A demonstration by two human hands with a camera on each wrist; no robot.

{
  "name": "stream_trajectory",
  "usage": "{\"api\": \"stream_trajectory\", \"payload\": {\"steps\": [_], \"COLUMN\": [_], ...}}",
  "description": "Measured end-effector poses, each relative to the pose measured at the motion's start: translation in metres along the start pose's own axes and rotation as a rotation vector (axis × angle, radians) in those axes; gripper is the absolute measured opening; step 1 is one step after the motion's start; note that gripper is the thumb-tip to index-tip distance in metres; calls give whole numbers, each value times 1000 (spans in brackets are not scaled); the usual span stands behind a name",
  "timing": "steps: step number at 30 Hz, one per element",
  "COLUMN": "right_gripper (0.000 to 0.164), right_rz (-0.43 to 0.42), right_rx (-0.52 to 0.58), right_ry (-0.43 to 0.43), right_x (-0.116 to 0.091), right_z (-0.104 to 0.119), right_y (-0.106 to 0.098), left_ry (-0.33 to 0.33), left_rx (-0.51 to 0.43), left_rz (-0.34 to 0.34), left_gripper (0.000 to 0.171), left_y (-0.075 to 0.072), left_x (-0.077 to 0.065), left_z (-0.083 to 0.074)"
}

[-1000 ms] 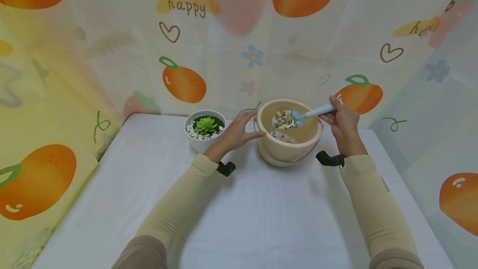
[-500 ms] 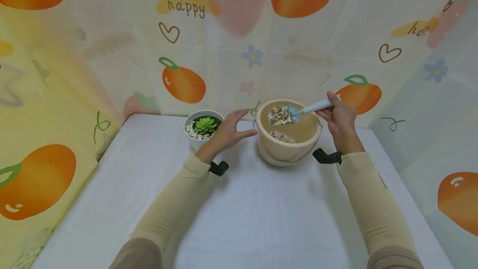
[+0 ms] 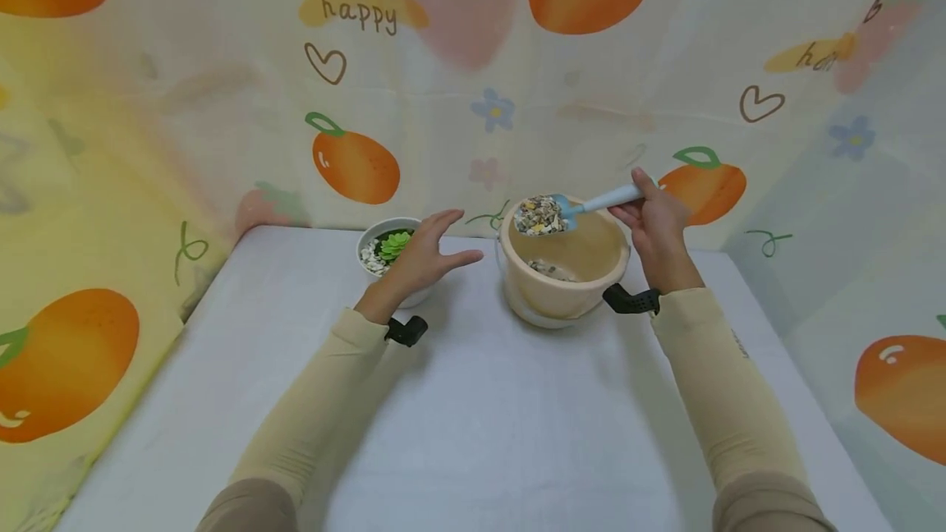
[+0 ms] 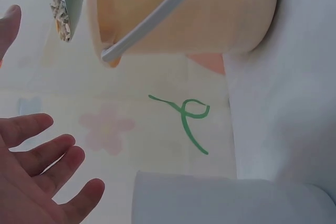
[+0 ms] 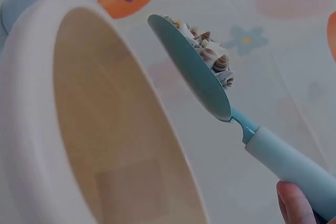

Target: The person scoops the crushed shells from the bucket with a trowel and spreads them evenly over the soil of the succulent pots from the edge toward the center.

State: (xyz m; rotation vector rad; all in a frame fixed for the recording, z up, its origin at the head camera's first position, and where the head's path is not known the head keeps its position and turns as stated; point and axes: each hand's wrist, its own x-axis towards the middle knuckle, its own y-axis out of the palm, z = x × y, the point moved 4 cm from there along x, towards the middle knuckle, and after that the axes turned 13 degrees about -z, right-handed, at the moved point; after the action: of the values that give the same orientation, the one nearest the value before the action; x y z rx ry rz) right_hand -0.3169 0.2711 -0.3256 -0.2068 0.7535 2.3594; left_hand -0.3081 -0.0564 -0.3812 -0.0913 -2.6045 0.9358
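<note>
My right hand [image 3: 659,232] grips the handle of a light blue trowel [image 5: 191,72], held level over the bucket's rim. Small seashells [image 3: 541,214], some striped and spiral, are heaped on its blade. The cream bucket [image 3: 565,298] stands upright on the table, with a few more shells [image 3: 550,270] at its bottom. Fingers spread and holding nothing, my left hand [image 3: 420,259] hovers between the bucket and a white pot [image 4: 226,198]. In that pot a green succulent [image 3: 394,246] sits among white pebbles [image 3: 373,259]; the hand hides part of it in the head view.
A white cloth covers the table [image 3: 502,425]. Behind it hangs a printed curtain [image 3: 458,146] with oranges and hearts, close to the back edge. The bucket's pale carrying handle [image 4: 157,17] hangs down against its side.
My left hand has come away from the bucket's rim and moved left, in front of the white pot. My right hand has raised the shell-laden trowel and shifted it left.
</note>
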Motion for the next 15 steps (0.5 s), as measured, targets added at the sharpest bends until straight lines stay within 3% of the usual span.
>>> {"api": "stream_trajectory", "payload": {"steps": [8, 15], "right_gripper": [22, 40], "right_rz": [7, 25], "right_rx": [-21, -46], "right_ry": [-31, -34], "right_x": [-5, -5], "right_z": [-4, -14], "right_y": [19, 36], "left_ry": [17, -11], "left_rx": [-13, 8], "left_rz": [-8, -40], "left_gripper": [83, 84], "left_y": [-15, -24], "left_x": [-2, -5], "left_z": [1, 13]}}
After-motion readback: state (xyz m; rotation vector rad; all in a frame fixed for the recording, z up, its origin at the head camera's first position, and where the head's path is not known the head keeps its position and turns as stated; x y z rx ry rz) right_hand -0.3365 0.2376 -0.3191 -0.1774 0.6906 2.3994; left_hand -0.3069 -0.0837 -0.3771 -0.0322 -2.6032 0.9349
